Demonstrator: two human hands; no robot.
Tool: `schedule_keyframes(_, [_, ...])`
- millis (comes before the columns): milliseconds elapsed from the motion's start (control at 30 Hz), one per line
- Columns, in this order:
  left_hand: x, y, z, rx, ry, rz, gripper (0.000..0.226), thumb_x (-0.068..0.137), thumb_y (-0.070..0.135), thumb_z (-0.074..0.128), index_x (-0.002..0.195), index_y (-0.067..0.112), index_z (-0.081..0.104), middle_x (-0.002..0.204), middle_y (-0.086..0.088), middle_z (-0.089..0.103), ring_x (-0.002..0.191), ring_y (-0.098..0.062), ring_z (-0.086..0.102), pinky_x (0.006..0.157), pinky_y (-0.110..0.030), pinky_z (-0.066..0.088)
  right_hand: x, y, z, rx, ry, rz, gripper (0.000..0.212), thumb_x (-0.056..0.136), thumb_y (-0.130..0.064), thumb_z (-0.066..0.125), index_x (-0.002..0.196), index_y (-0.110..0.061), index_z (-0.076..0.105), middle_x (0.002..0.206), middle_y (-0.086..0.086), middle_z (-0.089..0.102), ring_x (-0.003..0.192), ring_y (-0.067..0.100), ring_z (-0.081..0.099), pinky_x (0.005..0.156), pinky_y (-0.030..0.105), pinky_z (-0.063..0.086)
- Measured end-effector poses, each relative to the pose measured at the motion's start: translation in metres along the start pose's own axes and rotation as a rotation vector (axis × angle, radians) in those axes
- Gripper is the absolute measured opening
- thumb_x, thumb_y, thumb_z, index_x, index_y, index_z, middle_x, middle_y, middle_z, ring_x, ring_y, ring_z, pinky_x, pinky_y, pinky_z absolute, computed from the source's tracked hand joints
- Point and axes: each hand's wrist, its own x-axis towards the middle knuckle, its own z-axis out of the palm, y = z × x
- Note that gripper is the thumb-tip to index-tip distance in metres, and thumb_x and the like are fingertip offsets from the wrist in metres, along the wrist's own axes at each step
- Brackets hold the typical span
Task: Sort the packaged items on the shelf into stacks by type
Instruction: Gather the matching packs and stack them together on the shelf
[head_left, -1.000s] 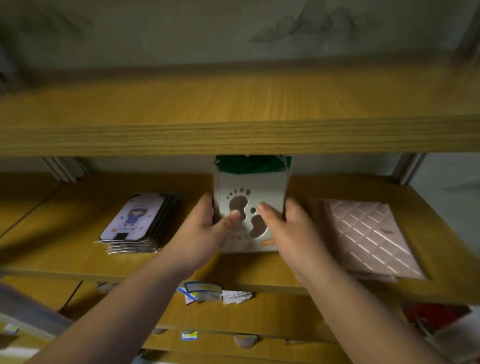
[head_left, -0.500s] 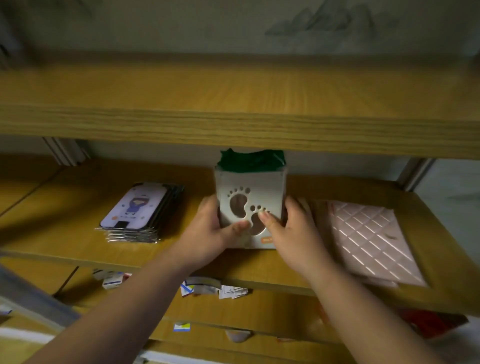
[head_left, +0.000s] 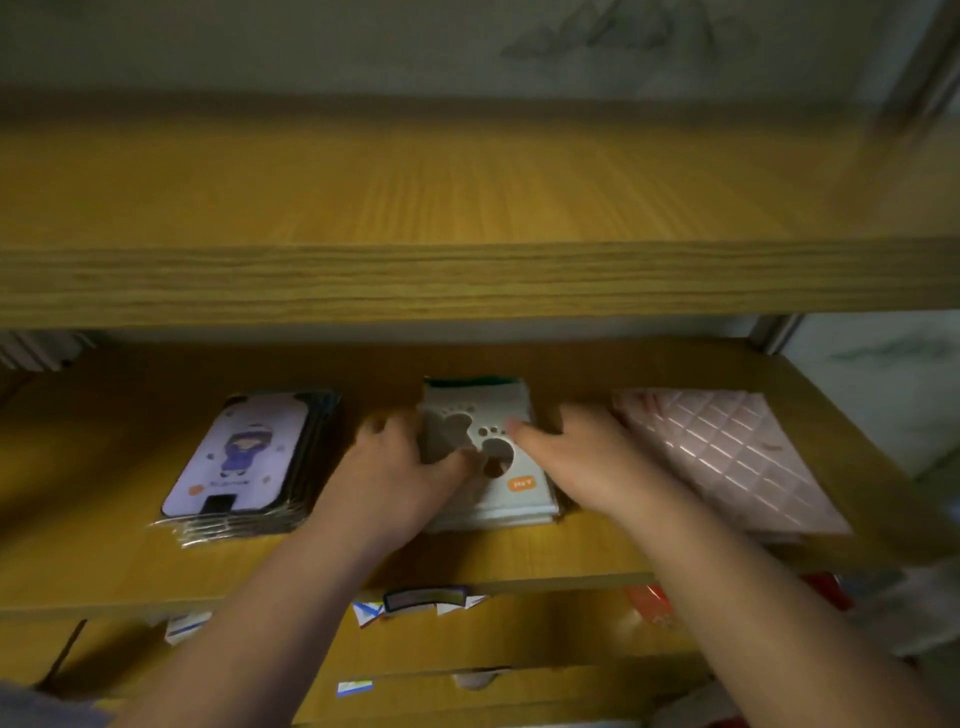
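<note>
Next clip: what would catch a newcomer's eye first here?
Both hands, left hand and right hand, grip the white footprint packs lying mid-shelf. Flanking them are a stack of purple cartoon phone cases on the left and pink quilted packs on the right, under a broad wooden upper shelf.

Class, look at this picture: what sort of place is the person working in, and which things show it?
Probably a shop or stockroom: tiered wooden shelves, a stack of wrapped cartoon phone cases, white footprint packets.
</note>
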Motion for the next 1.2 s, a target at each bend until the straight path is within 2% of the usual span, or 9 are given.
schedule_keyframes(200, [-0.01,0.043,0.004,0.171,0.243,0.272,0.07,0.086,0.063,0.048,0.142,0.02,0.047,0.126,-0.015,0.058,0.117,-0.036,0.049,0.092,-0.041,0.042,-0.032,0.031,-0.035,-0.02,0.133,-0.062,0.074,0.085,-0.068,0.052,0.145,-0.025,0.046,0.148,-0.003,0.049,0.132,0.016,0.047,0.106,0.04,0.043])
schedule_keyframes(433, [-0.033,0.121,0.07,-0.212,-0.073,0.417,0.043,0.091,0.037,0.057,0.133,0.031,0.051,0.127,0.005,0.051,0.121,-0.02,0.051,0.093,-0.024,0.037,-0.051,0.091,-0.089,-0.101,0.442,0.032,0.055,0.083,-0.058,0.055,0.128,-0.027,0.057,0.125,0.001,0.051,0.116,0.025,0.054,0.094,0.037,0.045])
schedule_keyframes(600, [-0.032,0.15,0.119,-0.226,-0.19,0.192,0.072,0.089,0.047,0.06,0.151,0.025,0.031,0.146,-0.002,0.041,0.135,-0.024,0.038,0.11,-0.035,0.034,-0.052,0.145,-0.121,-0.183,0.253,0.266,0.063,0.082,-0.07,0.054,0.118,-0.019,0.06,0.117,0.008,0.058,0.108,0.027,0.056,0.079,0.035,0.045])
schedule_keyframes(767, [-0.033,0.168,0.134,0.002,-0.16,0.182,0.092,0.085,0.058,0.056,0.157,0.028,0.008,0.153,0.002,0.037,0.136,-0.026,0.03,0.109,-0.037,0.029,-0.049,0.158,-0.118,0.067,0.094,0.203,0.052,0.078,-0.068,0.057,0.09,-0.018,0.066,0.092,0.002,0.068,0.08,0.02,0.065,0.07,0.037,0.057])
schedule_keyframes(833, [-0.034,0.176,0.136,-0.082,-0.176,0.159,0.083,0.082,0.053,0.062,0.152,0.031,0.025,0.136,0.008,0.052,0.123,-0.019,0.045,0.101,-0.033,0.04,-0.046,0.16,-0.119,0.114,0.061,0.173,0.051,0.075,-0.067,0.057,0.093,-0.02,0.068,0.088,-0.001,0.071,0.078,0.019,0.068,0.07,0.039,0.059])
schedule_keyframes(933, [-0.031,0.188,0.142,-0.534,-0.157,-0.014,0.027,0.085,0.03,0.073,0.11,0.027,0.064,0.096,0.005,0.072,0.076,0.0,0.067,0.06,-0.016,0.05,-0.042,0.167,-0.123,0.213,0.041,0.13,0.042,0.073,-0.06,0.061,0.087,-0.022,0.072,0.078,-0.002,0.075,0.072,0.019,0.072,0.071,0.045,0.062])
schedule_keyframes(1000, [-0.021,0.194,0.142,-0.833,-0.132,-0.227,0.018,0.085,0.015,0.073,0.102,0.015,0.067,0.083,-0.003,0.074,0.062,-0.009,0.068,0.046,-0.019,0.045,-0.043,0.17,-0.123,0.202,0.027,0.106,0.043,0.074,-0.062,0.06,0.084,-0.022,0.07,0.077,0.0,0.075,0.07,0.02,0.072,0.068,0.043,0.062])
schedule_keyframes(1100, [-0.011,0.205,0.131,-1.09,-0.208,-0.409,0.002,0.089,0.007,0.066,0.091,0.008,0.067,0.075,-0.008,0.077,0.056,-0.016,0.071,0.041,-0.021,0.046,-0.044,0.171,-0.124,0.205,-0.033,0.097,0.05,0.073,-0.069,0.057,0.087,-0.023,0.07,0.082,0.002,0.075,0.074,0.021,0.072,0.073,0.044,0.061])
schedule_keyframes(1200, [-0.007,0.208,0.132,-0.885,-0.257,-0.366,0.013,0.086,0.018,0.074,0.095,0.01,0.071,0.079,-0.009,0.077,0.067,-0.023,0.069,0.056,-0.029,0.051,-0.044,0.174,-0.127,0.273,-0.06,0.068,0.046,0.076,-0.065,0.059,0.09,-0.023,0.071,0.089,0.003,0.076,0.08,0.022,0.072,0.079,0.048,0.06])
